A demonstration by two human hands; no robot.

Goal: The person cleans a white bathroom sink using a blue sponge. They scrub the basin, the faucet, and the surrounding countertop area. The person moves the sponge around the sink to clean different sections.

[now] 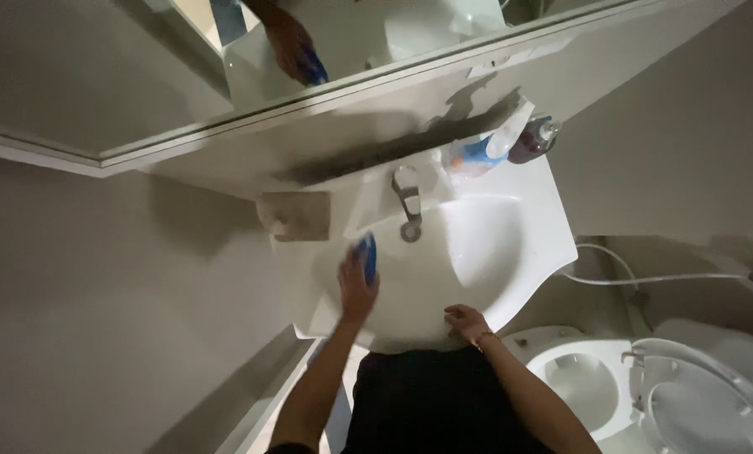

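Observation:
My left hand [357,286] grips a blue sponge [368,255] and presses it on the left inner side of a white washbasin [494,252], just below the chrome tap [408,197]. My right hand [466,322] rests with bent fingers on the basin's front rim and holds nothing. The mirror [368,42] above shows the left hand and the blue sponge reflected.
A spray bottle with a blue label [483,147] and a dark bottle [534,140] stand at the back right of the basin. A soap holder [297,216] is on the wall at left. A white toilet [645,387] with raised lid stands at right, a hose [645,277] above it.

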